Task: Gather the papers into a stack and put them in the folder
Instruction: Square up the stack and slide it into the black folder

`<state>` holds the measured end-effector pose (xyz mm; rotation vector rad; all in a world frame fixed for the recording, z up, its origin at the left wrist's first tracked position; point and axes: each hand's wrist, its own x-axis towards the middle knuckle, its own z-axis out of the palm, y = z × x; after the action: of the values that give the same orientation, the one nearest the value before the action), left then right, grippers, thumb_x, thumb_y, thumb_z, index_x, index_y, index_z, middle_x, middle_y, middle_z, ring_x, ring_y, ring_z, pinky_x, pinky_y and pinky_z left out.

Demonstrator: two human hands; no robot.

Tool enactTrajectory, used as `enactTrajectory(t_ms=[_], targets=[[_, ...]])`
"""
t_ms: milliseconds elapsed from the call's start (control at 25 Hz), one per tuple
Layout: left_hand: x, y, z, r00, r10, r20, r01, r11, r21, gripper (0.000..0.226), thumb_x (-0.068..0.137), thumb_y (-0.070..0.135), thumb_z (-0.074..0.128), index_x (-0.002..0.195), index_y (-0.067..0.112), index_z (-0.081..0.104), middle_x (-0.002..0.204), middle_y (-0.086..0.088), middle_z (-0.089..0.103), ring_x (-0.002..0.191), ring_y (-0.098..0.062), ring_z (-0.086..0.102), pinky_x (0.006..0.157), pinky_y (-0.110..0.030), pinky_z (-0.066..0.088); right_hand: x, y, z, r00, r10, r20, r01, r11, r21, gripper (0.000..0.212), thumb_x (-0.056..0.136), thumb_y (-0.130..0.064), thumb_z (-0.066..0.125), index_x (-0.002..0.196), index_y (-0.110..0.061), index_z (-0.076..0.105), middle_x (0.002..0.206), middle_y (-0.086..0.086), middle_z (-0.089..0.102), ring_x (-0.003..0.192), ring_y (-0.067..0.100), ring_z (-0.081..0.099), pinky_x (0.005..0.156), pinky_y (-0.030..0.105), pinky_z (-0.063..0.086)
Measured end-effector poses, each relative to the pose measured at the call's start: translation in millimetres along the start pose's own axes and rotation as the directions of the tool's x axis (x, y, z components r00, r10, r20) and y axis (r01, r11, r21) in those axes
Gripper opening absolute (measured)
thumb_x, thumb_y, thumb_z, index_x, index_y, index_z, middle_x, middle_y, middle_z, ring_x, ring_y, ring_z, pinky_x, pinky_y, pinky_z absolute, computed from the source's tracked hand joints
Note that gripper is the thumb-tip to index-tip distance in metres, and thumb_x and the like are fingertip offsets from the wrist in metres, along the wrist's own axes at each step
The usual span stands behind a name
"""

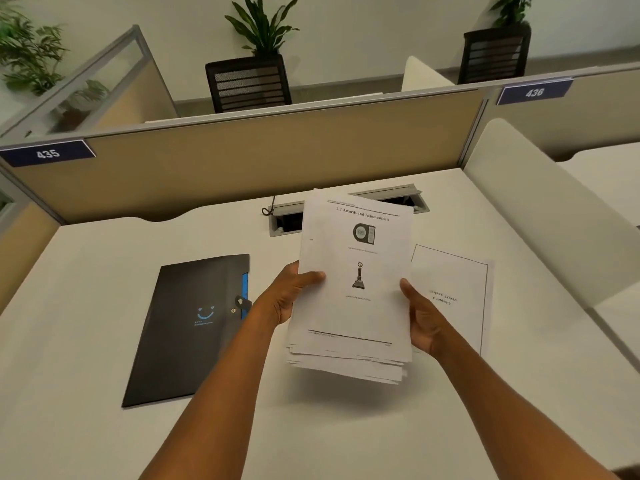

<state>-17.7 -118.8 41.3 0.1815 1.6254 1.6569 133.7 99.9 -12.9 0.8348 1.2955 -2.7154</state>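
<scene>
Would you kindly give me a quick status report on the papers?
Both hands, left hand and right hand, gripping paper stack above desk. One sheet still flat on desk. Folder closed, left of stack.

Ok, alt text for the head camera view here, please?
Both hands, left hand and right hand, hold a stack of papers above a white desk. A closed black folder lies to the left; one loose sheet lies to the right.
</scene>
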Motion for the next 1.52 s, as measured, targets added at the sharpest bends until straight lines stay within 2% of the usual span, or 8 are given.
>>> enactTrajectory(t_ms=[80,160,320,440,600,1160,1360,1520], targets=[[8,-6,18,0.999,-0.010,-0.042,0.013,0.998,0.068,0.032,0.088,0.014,0.068,0.119,0.014,0.062,0.114,-0.012,0.071,0.092,-0.026,0.069,0.078,-0.037,0.058,-7,-9,-22,0.998,-0.024,0.058,0.029,0.995,-0.098,0.066,0.061,-0.040,0.088,0.119,-0.015,0.069,0.123,0.015,0.069,0.113,0.033,0.065,0.099,0.052,0.050],[21,-15,39,0.997,-0.027,-0.078,0.038,0.988,0.148,0.033,0.089,0.015,0.066,0.121,0.012,0.062,0.113,-0.011,0.071,0.092,-0.026,0.070,0.077,-0.035,0.058,-12,-14,-42,0.997,-0.042,0.057,0.052,0.978,-0.204,0.076,0.059,-0.040,0.089,0.125,-0.013,0.063,0.123,0.016,0.068,0.112,0.037,0.065,0.093,0.052,0.054],[45,-26,85,0.994,0.010,-0.108,0.018,0.968,0.249,0.035,0.090,0.020,0.066,0.123,0.013,0.060,0.107,-0.003,0.071,0.090,-0.019,0.070,0.069,-0.029,0.057,-19,-27,-68,0.976,-0.173,-0.129,0.134,0.953,-0.271,0.050,0.076,-0.032,0.076,0.121,-0.014,0.064,0.112,0.014,0.073,0.096,0.030,0.072,0.079,0.046,0.059],[64,-33,109,0.994,0.054,-0.093,-0.016,0.931,0.364,0.040,0.089,0.024,0.067,0.127,0.014,0.058,0.120,-0.006,0.068,0.099,-0.022,0.067,0.081,-0.032,0.055,-18,-37,-85,0.932,-0.269,-0.243,0.146,0.892,-0.427,0.028,0.087,-0.023,0.070,0.114,-0.016,0.064,0.107,0.007,0.074,0.088,0.021,0.072,0.072,0.036,0.059],[96,-46,141,0.989,0.063,-0.130,0.030,0.788,0.615,0.050,0.085,0.027,0.069,0.130,0.011,0.055,0.126,-0.009,0.064,0.109,-0.029,0.063,0.093,-0.040,0.052,-7,-43,-116,0.803,-0.397,-0.444,-0.047,0.701,-0.712,0.023,0.082,-0.027,0.071,0.099,-0.018,0.061,0.101,0.003,0.068,0.091,0.025,0.066,0.083,0.044,0.056],[146,-72,173,0.968,0.099,-0.230,0.141,0.546,0.826,0.048,0.083,0.032,0.068,0.123,0.009,0.056,0.123,-0.011,0.063,0.113,-0.032,0.059,0.089,-0.037,0.048,19,-47,-162,0.726,-0.403,-0.557,-0.266,0.583,-0.768,0.017,0.078,-0.021,0.070,0.087,-0.011,0.060,0.081,0.001,0.063,0.084,0.025,0.060,0.072,0.031,0.044],[150,-71,171,0.928,0.189,-0.321,0.242,0.351,0.905,0.045,0.085,0.035,0.063,0.123,0.012,0.055,0.124,-0.012,0.051,0.114,-0.032,0.052,0.093,-0.042,0.044,15,-42,-150,0.590,-0.536,-0.605,-0.318,0.534,-0.783,0.037,0.081,-0.027,0.068,0.112,-0.010,0.059,0.111,0.010,0.060,0.102,0.031,0.059,0.084,0.040,0.049],[152,-67,183,0.903,0.141,-0.405,0.333,0.365,0.869,0.042,0.088,0.030,0.057,0.124,0.008,0.051,0.127,-0.014,0.048,0.115,-0.035,0.052,0.096,-0.043,0.041,12,-38,-139,0.617,-0.503,-0.606,-0.477,0.373,-0.796,0.048,0.083,-0.026,0.065,0.123,-0.005,0.050,0.122,0.017,0.051,0.113,0.038,0.050,0.089,0.046,0.046]])
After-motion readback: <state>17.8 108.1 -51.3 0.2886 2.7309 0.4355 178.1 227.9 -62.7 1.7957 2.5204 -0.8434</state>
